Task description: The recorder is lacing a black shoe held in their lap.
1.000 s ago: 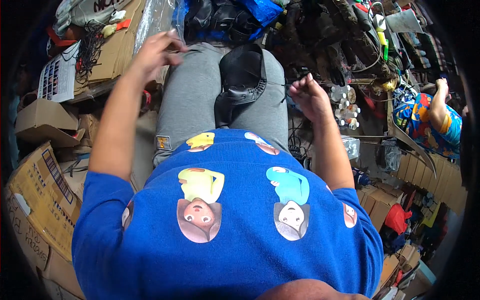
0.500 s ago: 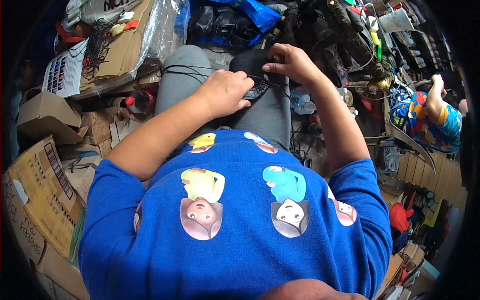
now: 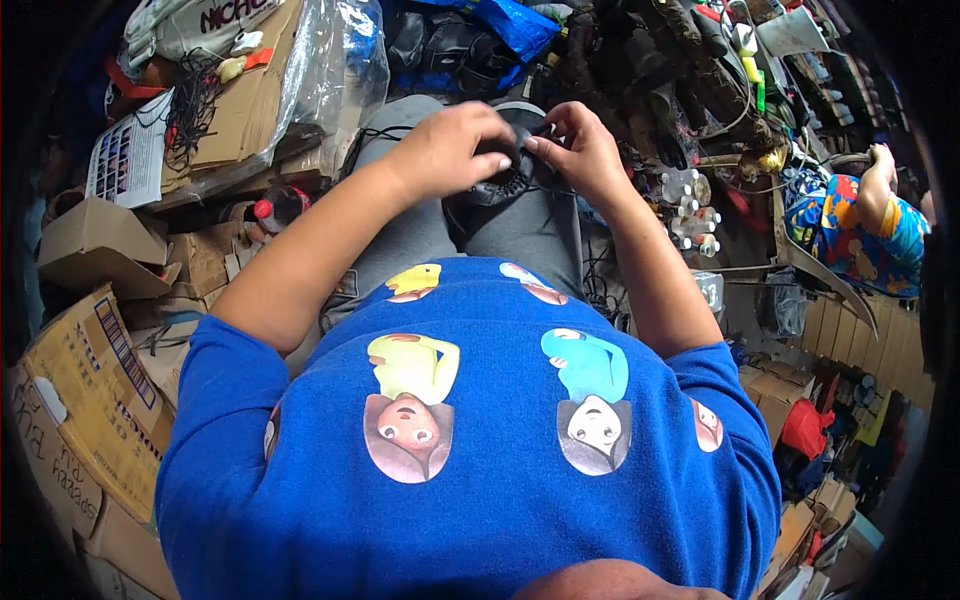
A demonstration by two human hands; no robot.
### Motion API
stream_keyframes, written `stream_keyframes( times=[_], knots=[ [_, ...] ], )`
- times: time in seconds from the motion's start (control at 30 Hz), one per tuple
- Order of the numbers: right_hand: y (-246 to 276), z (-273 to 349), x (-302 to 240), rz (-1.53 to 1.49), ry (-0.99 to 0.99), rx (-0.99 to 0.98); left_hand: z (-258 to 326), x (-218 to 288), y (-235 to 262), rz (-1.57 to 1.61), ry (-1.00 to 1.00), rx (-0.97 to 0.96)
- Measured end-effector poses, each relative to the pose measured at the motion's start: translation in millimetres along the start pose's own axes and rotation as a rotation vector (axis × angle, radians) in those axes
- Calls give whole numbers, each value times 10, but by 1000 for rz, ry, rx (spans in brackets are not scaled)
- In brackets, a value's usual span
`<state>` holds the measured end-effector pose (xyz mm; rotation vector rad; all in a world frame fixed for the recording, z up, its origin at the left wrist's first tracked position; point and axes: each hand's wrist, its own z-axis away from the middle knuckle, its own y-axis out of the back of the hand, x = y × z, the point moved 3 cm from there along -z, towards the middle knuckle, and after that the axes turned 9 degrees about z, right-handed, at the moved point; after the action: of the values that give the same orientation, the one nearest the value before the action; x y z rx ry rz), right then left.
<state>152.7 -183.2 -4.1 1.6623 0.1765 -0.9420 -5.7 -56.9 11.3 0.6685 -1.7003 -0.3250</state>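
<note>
A black shoe [image 3: 492, 190] with a ridged, stitched-looking edge rests on my lap, partly hidden by my fingers. My left hand [image 3: 455, 148] is curled at the shoe's left side, its thumb and fingers bent around the upper part and slightly blurred. On the other side, my right hand [image 3: 585, 158] pinches at the shoe's upper right edge with thumb and forefinger. What lies right between those fingertips is too small to make out. Thin black cord [image 3: 378, 133] lies across my left thigh.
Flattened cardboard [image 3: 240, 110] and clear plastic lie at the far left, near a red-capped bottle [image 3: 283, 207]. Several plastic bottles [image 3: 690, 210] stand right of my legs. Black items and a blue bag [image 3: 510, 30] lie ahead. Another person in a colourful shirt [image 3: 850, 225] is at the right.
My left hand has lifted and moved away from me, from over the shoe to its upper side. My right hand has lowered slightly towards the shoe, which now looks more tilted. My knees have shifted.
</note>
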Motion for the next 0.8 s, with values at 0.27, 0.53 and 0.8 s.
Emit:
stream_keyframes(
  times=[0.27,0.53,0.8],
  knots=[
    [21,328,-324,49,-147,-448,-510,-236,-150,94,186,-250],
    [263,568,-439,-142,-159,-391,-552,-225,-203,212,275,-282],
    [320,688,-455,-67,-64,-208,-525,-376,-109,499,381,-530]
  ],
)
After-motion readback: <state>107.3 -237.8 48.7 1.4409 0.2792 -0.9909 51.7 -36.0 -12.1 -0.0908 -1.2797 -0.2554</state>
